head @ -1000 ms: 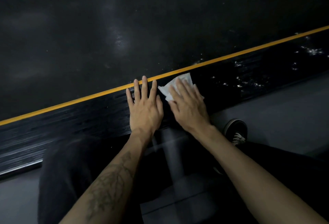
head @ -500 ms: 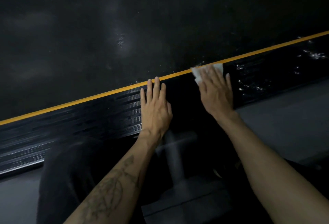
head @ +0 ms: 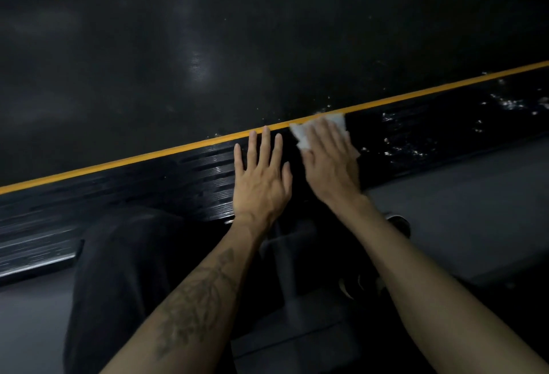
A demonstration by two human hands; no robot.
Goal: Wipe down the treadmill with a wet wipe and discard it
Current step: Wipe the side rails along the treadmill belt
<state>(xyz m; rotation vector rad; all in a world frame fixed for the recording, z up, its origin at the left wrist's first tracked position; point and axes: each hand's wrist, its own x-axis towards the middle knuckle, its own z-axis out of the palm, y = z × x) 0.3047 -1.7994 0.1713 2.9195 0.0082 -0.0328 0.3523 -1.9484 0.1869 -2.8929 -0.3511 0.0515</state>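
The left hand [head: 261,177] lies flat with fingers straight and slightly spread on the treadmill's black ribbed side rail [head: 148,186], fingertips reaching the yellow stripe [head: 118,163] along the rail's far edge. Just beside it, the right hand [head: 329,160] presses flat with straight fingers on the white wet wipe [head: 303,133], which lies on the same rail against the stripe. Beyond the stripe runs the dark belt [head: 237,47]. Droplets glisten on the rail toward its right end.
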